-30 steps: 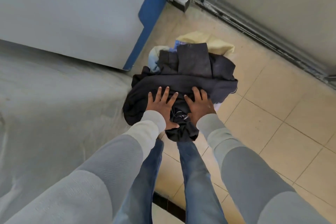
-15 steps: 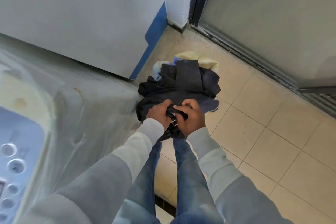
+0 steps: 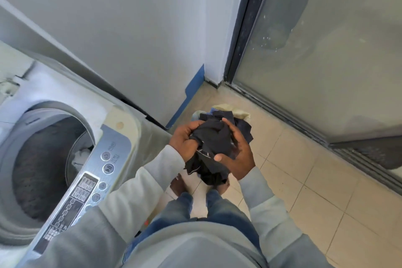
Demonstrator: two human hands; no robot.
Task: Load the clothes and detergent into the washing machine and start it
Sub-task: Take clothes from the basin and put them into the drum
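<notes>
Two hands, dark clothes (bunched, crumpled)

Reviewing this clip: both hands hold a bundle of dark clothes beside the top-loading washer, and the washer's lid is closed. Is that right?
Not quite. The head view shows the washing machine with its lid open, the drum exposed and some laundry already inside. The rest holds: the left hand and right hand both grip the bundle of dark clothes beside it.

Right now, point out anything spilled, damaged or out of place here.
More clothes lie piled on the bare floor tiles by the corner, not yet loaded. White splash marks speckle the glass door. Nothing looks damaged.
</notes>
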